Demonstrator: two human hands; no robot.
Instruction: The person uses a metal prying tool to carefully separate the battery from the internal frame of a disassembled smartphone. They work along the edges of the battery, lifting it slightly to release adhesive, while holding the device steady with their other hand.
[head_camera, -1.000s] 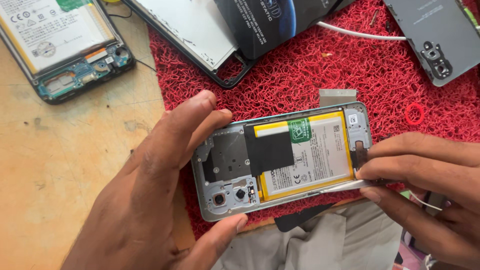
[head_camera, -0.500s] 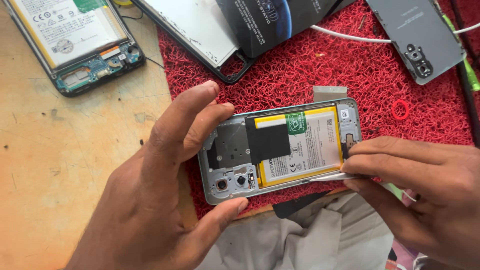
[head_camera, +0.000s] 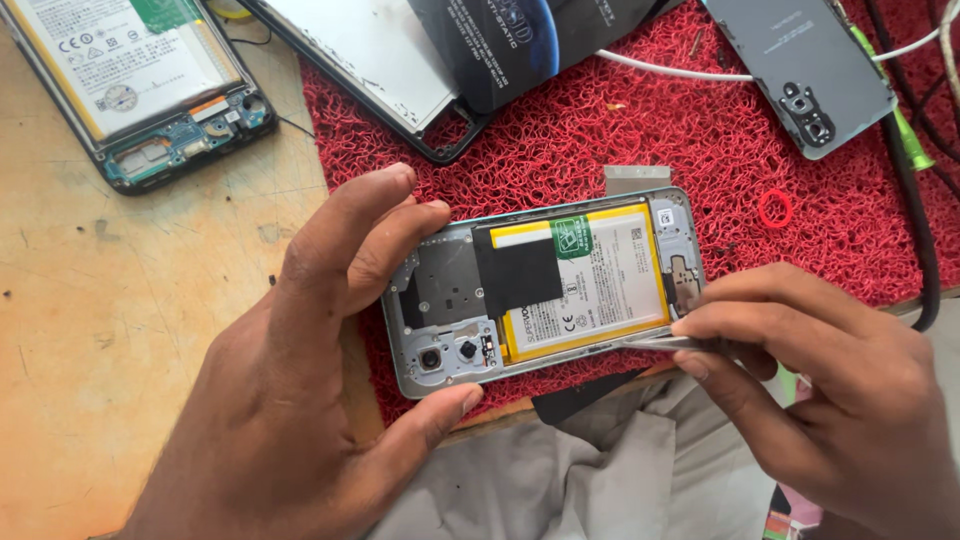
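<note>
Under both hands: wooden tabletop (head_camera: 120, 330) with a red mat (head_camera: 700, 130) over its right part, far side of the hands. Grey cloth (head_camera: 560, 480) at the near edge, between the wrists.

Left hand (head_camera: 300, 400) grips the opened phone (head_camera: 545, 285) by its camera end: fingers curl over the far edge, thumb presses the near edge. Phone lies back-off across the mat's near edge, lengthwise between the two hands, yellow-framed battery (head_camera: 590, 285) exposed in the middle, a black patch (head_camera: 515, 270) over the battery's left end, camera lenses at the near-left corner by the thumb.

Right hand (head_camera: 810, 390) is closed in a pinch on a thin metal tool (head_camera: 660, 341), its tip lying along the phone's near-right edge; fingertips touch the phone's right end.

Beyond the left hand, far-left on bare wood: second opened phone (head_camera: 140, 90), white battery up. Beyond both hands: a phone frame (head_camera: 370, 70) partly under a dark box (head_camera: 530, 40). Beyond the right hand: grey back cover (head_camera: 800, 70), camera cutout toward the hand. White cable (head_camera: 670, 68) runs between box and cover. Small red ring (head_camera: 775, 208) on the mat, just past the right hand's knuckles. Black cable (head_camera: 915, 220) down the right edge.
</note>
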